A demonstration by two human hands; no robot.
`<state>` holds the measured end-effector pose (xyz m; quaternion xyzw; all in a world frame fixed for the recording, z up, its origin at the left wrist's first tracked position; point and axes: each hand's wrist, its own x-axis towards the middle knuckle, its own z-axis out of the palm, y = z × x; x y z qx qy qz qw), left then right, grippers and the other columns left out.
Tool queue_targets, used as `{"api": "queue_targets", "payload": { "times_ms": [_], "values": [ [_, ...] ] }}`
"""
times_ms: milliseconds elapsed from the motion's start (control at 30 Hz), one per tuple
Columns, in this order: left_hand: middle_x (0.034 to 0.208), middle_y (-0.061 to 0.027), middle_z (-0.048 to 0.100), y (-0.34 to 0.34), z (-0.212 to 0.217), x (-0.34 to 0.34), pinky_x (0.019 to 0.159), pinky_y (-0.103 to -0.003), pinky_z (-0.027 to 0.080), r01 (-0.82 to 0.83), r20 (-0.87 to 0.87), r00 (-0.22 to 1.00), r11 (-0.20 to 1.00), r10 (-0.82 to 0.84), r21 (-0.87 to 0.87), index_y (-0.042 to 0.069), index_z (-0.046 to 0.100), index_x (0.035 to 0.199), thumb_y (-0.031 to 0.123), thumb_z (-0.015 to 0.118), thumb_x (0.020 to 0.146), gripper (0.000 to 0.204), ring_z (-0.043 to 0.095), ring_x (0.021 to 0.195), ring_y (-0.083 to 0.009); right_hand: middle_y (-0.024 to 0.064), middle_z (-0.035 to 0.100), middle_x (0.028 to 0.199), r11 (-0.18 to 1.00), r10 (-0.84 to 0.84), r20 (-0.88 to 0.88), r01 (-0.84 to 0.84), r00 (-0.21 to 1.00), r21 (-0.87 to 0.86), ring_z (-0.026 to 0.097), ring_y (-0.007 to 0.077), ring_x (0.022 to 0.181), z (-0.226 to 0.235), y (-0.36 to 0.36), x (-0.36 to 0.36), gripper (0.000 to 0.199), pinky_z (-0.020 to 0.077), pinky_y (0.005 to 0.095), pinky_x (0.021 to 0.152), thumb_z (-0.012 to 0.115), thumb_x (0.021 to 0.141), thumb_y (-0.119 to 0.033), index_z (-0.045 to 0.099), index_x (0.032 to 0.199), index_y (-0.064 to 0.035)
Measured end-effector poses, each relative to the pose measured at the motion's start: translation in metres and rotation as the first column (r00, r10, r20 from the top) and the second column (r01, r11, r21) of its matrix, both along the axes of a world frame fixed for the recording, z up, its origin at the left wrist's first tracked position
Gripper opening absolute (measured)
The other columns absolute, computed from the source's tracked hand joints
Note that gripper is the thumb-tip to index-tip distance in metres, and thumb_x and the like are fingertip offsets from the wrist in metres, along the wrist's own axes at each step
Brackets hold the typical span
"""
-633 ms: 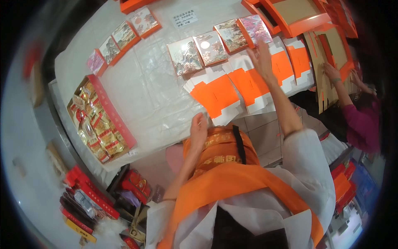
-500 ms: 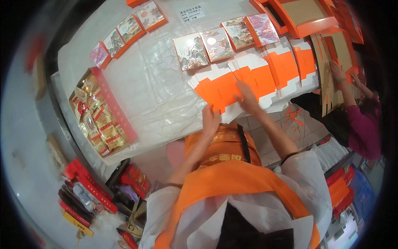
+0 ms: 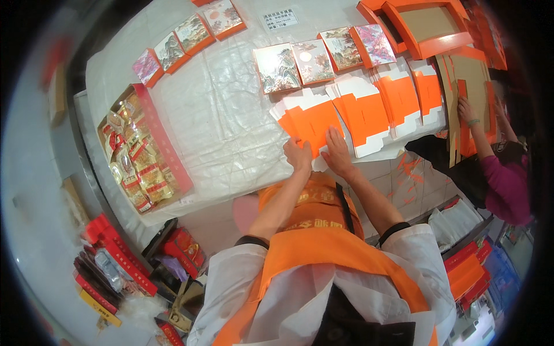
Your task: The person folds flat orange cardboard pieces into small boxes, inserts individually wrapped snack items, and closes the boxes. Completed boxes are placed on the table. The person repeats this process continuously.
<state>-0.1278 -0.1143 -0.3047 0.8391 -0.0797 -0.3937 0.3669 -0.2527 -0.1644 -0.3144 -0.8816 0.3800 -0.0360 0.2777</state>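
Flat orange-and-white box blanks (image 3: 309,124) lie in a stack at the table's near edge. Its near left corner is pinched in my left hand (image 3: 298,154), whose fingers are curled. My right hand (image 3: 337,152) rests along the near right side of the same stack, fingers stretched out. To the right lie more stacks of flat blanks, one (image 3: 360,115) partly beside my right hand, then another (image 3: 398,101) and a narrower one (image 3: 428,91). Behind them stands a row of finished boxes with painted landscape lids, among them a white one with mountains (image 3: 277,68).
Small landscape boxes (image 3: 192,33) form a second row at the far left. An open carton (image 3: 164,141) of wrapped gold-and-red packets stands left. At right, a co-worker's hand (image 3: 468,111) touches brown-and-orange cardboard frames (image 3: 476,72). Orange scraps (image 3: 411,170) litter the floor.
My right hand has come nearer and left, from the gap between two stacks to the near right side of the left stack. My left hand stays at its corner. The view has shifted slightly.
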Motion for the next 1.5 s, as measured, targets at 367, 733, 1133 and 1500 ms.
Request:
{"api": "queue_targets", "payload": {
  "times_ms": [367,733,1133,1500],
  "values": [
    [0.077,0.0019,0.043,0.0,0.118,0.038,0.063,-0.022,0.036,-0.308,-0.488,0.873,0.763,-0.011,-0.569,0.004,0.048,0.085,0.029,0.038,0.097,0.03,0.037,0.07,-0.0059,0.0102,0.058,0.1,0.142,-0.859,-0.023,0.282,0.511,0.949,0.057,0.0208,0.093,0.13,0.036,0.0,0.025,0.0483,0.0336,0.081,0.048,0.092,-0.014,0.05,0.111,0.0008],
    [0.119,-0.0061,0.048,0.073,0.2,0.103,0.094,-0.028,0.037,-0.392,-0.626,0.771,0.688,-0.116,-0.611,0.006,0.037,0.126,0.04,0.032,0.097,0.045,0.045,0.109,-0.0139,0.0086,0.047,0.123,0.805,-0.373,0.287,0.154,0.882,0.573,0.048,0.0217,0.109,0.223,0.099,0.106,0.034,0.036,0.0344,0.097,0.042,0.095,-0.019,0.046,0.122,-0.0001],
    [0.139,-0.0125,0.03,0.127,0.206,0.133,0.1,-0.048,0.038,-0.578,-0.695,0.525,0.394,-0.49,-0.714,0.013,0.024,0.137,0.057,0.05,0.082,0.075,0.034,0.126,-0.0311,0.0149,0.056,0.109,0.99,0.138,0.375,-0.144,0.917,-0.014,0.055,0.0298,0.097,0.259,0.14,0.139,0.03,0.0458,0.0339,0.079,0.055,0.086,-0.014,0.053,0.115,-0.0053],
    [0.114,-0.0121,0.057,0.127,0.206,0.133,0.1,-0.048,0.037,-0.791,-0.73,0.336,0.242,-0.595,-0.561,0.011,0.052,0.115,0.03,0.045,0.092,0.031,0.055,0.103,-0.0286,0.0142,0.055,0.111,0.971,-0.018,0.503,-0.105,0.864,0.215,0.054,0.0262,0.101,0.272,0.146,0.15,0.032,0.0445,0.033,0.082,0.053,0.088,-0.018,0.052,0.117,-0.0036]
  ]
}}
